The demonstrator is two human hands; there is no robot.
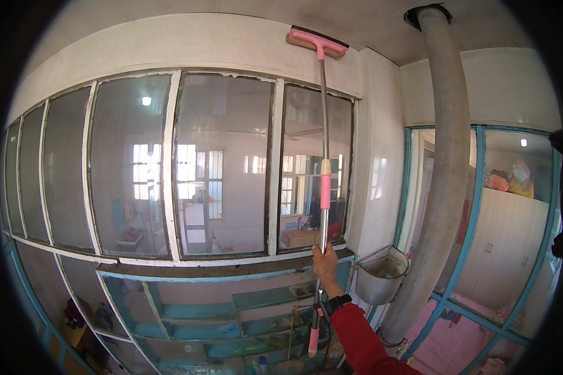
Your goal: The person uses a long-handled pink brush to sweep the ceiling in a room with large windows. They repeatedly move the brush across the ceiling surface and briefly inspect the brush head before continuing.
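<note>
My right hand (326,266), below a red sleeve and a black wristband, grips the metal pole of a long-handled squeegee (324,192). The pole stands nearly upright, with a pink grip at its lower end and a pink collar above my hand. Its pink head (318,43), with a dark blade on top and a tan sponge side, is against the white wall panel just under the ceiling. Behind the pole are white-framed window panes (223,164). My left hand is out of view.
A thick grey pipe (445,140) rises to a ceiling hole on the right. Beside it hangs a grey half-round bin (382,276). Below the windows stands a blue shelf unit (197,311) with a projecting ledge. Blue-framed glass (476,215) lies to the right.
</note>
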